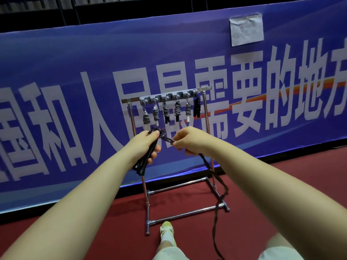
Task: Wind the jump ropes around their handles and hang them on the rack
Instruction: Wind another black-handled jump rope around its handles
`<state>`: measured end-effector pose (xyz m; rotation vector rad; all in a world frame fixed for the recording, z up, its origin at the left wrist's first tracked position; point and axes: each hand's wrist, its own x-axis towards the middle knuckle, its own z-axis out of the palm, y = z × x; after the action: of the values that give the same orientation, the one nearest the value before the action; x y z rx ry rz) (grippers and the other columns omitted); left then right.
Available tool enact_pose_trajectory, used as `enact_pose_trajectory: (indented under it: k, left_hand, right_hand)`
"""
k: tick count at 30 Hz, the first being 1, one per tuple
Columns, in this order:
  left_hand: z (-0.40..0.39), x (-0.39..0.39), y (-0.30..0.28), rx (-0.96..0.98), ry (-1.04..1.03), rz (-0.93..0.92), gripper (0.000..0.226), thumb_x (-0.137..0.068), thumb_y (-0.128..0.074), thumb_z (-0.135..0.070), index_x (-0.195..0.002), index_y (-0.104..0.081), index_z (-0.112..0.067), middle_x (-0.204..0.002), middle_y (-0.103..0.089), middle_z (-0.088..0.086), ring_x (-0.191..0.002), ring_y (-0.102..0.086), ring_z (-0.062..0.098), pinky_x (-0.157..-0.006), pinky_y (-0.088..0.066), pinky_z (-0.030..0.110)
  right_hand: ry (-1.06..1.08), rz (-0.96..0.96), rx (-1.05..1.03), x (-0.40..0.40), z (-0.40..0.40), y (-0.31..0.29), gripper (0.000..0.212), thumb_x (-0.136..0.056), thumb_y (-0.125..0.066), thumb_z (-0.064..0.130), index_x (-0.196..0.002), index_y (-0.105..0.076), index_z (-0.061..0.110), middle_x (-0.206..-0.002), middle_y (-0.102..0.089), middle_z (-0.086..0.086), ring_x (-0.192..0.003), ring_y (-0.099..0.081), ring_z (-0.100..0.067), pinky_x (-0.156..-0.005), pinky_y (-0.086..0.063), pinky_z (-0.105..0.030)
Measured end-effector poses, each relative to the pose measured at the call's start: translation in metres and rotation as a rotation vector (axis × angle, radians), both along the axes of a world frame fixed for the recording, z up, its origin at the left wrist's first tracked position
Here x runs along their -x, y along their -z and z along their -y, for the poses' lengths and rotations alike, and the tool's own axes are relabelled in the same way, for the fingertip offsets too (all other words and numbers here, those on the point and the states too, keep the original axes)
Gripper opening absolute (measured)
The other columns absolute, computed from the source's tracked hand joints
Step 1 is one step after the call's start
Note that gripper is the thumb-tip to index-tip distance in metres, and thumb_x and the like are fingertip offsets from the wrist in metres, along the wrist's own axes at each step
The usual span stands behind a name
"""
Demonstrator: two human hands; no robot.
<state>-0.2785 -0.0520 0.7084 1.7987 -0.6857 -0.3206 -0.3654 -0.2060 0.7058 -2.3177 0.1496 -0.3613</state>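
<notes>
At the centre of the frame, the left hand (148, 145) has its grip clenched around the black handles (145, 158), which slant down and to the left out of the fist. The right hand (187, 139), just right of centre, pinches the black rope (219, 186) between its fingertips, drawing a short loop taut across to the top of the handles. From the right hand the rest of the rope trails down across the red floor (262, 184) to the bottom edge of the frame. Behind the hands stands the chrome rack (187, 184), its grey hook bar (169, 95) carrying six wound ropes (166, 111) hanging side by side. A blue banner (75, 72) with large white characters fills the background, with a paper note (246, 30) taped at upper right. A yellow-green shoe (167, 233) shows at the bottom centre.
</notes>
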Motion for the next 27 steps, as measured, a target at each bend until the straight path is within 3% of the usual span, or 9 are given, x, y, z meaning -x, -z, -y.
enact_pose_trajectory:
  k: [5,8,13,17,21,27]
  left_hand:
    - [-0.001,-0.002,0.012,0.021,0.017,0.004,0.019,-0.101,-0.039,-0.035,-0.116,-0.045,-0.024,-0.07,-0.054,0.004,-0.05,-0.045,0.013,-0.045,-0.036,0.024]
    - [-0.003,-0.001,0.013,-0.078,0.039,0.046,0.021,-0.101,-0.038,-0.035,-0.114,-0.046,-0.021,-0.068,-0.054,0.003,-0.05,-0.044,0.013,-0.046,-0.036,0.024]
    - [-0.003,0.009,0.012,-0.241,0.123,0.146,0.021,-0.101,-0.039,-0.032,-0.112,-0.046,-0.016,-0.07,-0.056,0.004,-0.051,-0.045,0.013,-0.046,-0.036,0.025]
    - [-0.005,0.021,0.011,-0.255,0.194,0.175,0.014,-0.102,-0.038,-0.028,-0.098,-0.047,-0.018,-0.067,-0.057,0.003,-0.048,-0.046,0.011,-0.046,-0.038,0.024]
    - [-0.005,0.032,0.01,-0.297,0.254,0.2,0.015,-0.102,-0.038,-0.026,-0.104,-0.049,-0.017,-0.061,-0.059,-0.001,-0.048,-0.047,0.011,-0.047,-0.04,0.024]
    - [-0.002,0.045,0.006,-0.283,0.326,0.194,0.022,-0.103,-0.033,-0.023,-0.11,-0.048,-0.008,-0.057,-0.054,-0.002,-0.044,-0.044,0.011,-0.044,-0.039,0.023]
  right_hand:
    - [0.013,-0.09,0.237,0.007,-0.001,-0.01,0.02,-0.097,-0.049,0.017,-0.108,-0.061,0.006,-0.077,-0.062,-0.003,-0.054,-0.06,-0.013,-0.045,-0.047,-0.02]
    - [0.006,-0.087,0.454,0.019,0.002,-0.024,0.021,-0.097,-0.05,0.018,-0.103,-0.065,0.004,-0.073,-0.061,0.003,-0.055,-0.059,-0.011,-0.047,-0.045,-0.017]
    - [-0.073,-0.056,0.742,0.03,-0.008,-0.046,0.021,-0.095,-0.05,0.017,-0.099,-0.067,0.006,-0.079,-0.062,-0.003,-0.061,-0.049,-0.013,-0.052,-0.038,-0.017]
    - [-0.133,0.044,0.605,0.034,-0.004,-0.059,0.015,-0.094,-0.056,0.021,-0.097,-0.068,0.011,-0.081,-0.065,0.003,-0.067,-0.06,-0.012,-0.06,-0.049,-0.021]
    - [-0.206,0.077,0.357,0.033,0.002,-0.056,0.007,-0.092,-0.06,0.02,-0.089,-0.066,0.018,-0.074,-0.065,0.004,-0.052,-0.05,-0.002,-0.05,-0.042,-0.014]
    - [-0.314,0.083,0.099,0.028,0.006,-0.047,0.011,-0.093,-0.06,0.016,-0.083,-0.063,0.017,-0.062,-0.061,0.008,-0.048,-0.046,-0.003,-0.048,-0.038,-0.017]
